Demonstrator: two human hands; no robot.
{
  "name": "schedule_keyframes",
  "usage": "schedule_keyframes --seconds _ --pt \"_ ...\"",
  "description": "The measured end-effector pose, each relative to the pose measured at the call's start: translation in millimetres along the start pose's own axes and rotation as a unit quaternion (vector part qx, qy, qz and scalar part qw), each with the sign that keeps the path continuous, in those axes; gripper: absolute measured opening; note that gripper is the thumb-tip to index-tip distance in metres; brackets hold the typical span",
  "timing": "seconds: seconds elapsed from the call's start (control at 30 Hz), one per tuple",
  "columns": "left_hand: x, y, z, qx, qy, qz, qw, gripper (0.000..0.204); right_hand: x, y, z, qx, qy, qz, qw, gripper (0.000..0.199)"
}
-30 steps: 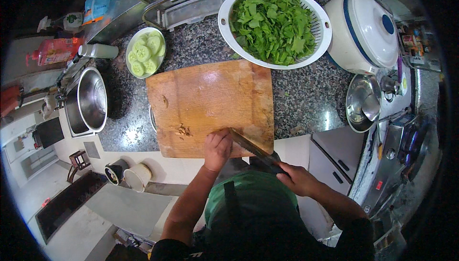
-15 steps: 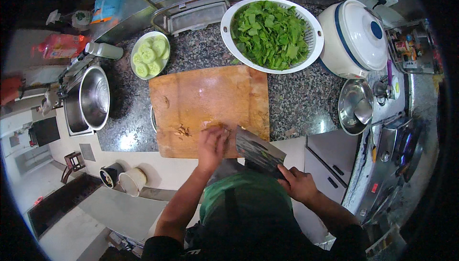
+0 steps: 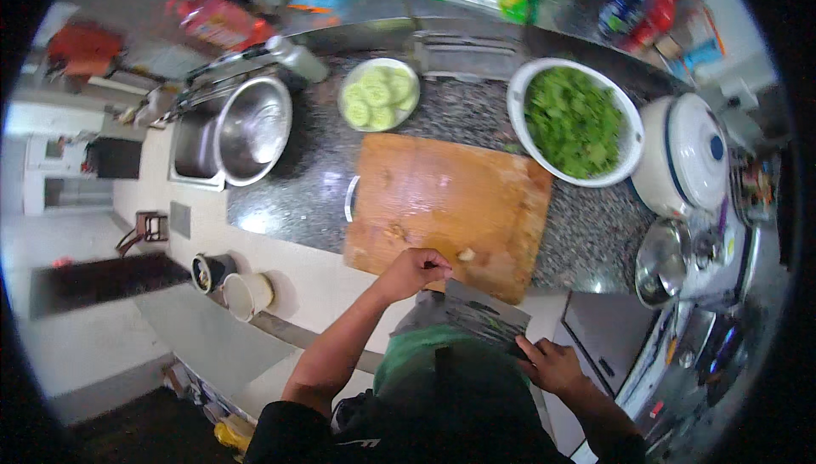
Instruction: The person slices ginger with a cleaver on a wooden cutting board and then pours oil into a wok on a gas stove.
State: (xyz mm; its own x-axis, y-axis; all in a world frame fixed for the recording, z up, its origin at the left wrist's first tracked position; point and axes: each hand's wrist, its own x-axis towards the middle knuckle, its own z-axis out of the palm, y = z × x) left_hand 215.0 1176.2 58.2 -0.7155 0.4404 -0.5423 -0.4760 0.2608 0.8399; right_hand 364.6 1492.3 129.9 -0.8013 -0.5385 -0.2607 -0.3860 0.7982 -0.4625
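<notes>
My right hand (image 3: 551,364) grips a broad-bladed cleaver (image 3: 486,315) by its handle, the blade lying across the near edge of a wooden cutting board (image 3: 425,183). Dark wet bits cling to the blade. Close to the blade's upper left corner, my left hand (image 3: 416,272) is closed in a pinch; what the fingertips hold, if anything, is too small to make out. A small pale piece (image 3: 466,254) rests on the board just beyond those fingers. Brown scraps (image 3: 395,232) lie on the board's near left part.
Behind the board stand a plate of cucumber slices (image 3: 379,97) and a white colander (image 3: 631,137) full of chopped greens. A steel basin (image 3: 279,137) sits by the sink at left. A white lidded pot (image 3: 659,151) and a metal bowl (image 3: 650,268) are at right.
The view has swung left, so the counter things appear farther right. My left hand has drawn back from the board's surface toward its near edge and pinched, uncovering the pale piece.
</notes>
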Motion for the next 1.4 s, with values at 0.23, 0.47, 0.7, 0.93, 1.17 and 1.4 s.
schedule_keyframes --seconds 0.23,0.47,0.7,0.93,1.17,1.4 --pt "-98.3 -12.8 -203.0 -0.046 0.569 0.071 0.818 0.016 15.3 -10.0 1.5 0.120 0.006 0.125 0.985 0.048" --pt "-171.8 44.3 -354.1 -0.133 0.532 0.235 0.803 0.051 27.4 -21.1 4.3 0.177 0.079 0.108 0.975 0.044" --pt "-76.6 -36.6 -111.0 0.263 0.295 0.108 0.912 0.041 24.3 -27.1 6.4 0.338 0.010 0.290 0.895 0.041" --pt "3.9 -27.8 31.0 0.377 0.167 0.302 0.860 0.029 26.4 -29.1 19.4 0.377 -0.026 0.272 0.885 0.041" --pt "26.9 -38.8 37.3 0.451 0.123 0.299 0.832 0.031 26.8 -12.2 25.2 0.339 -0.036 0.220 0.914 0.044" --pt "36.5 -39.8 39.4 0.470 0.120 0.311 0.817 0.028 29.4 0.5 6.7 0.340 -0.065 0.225 0.911 0.042"
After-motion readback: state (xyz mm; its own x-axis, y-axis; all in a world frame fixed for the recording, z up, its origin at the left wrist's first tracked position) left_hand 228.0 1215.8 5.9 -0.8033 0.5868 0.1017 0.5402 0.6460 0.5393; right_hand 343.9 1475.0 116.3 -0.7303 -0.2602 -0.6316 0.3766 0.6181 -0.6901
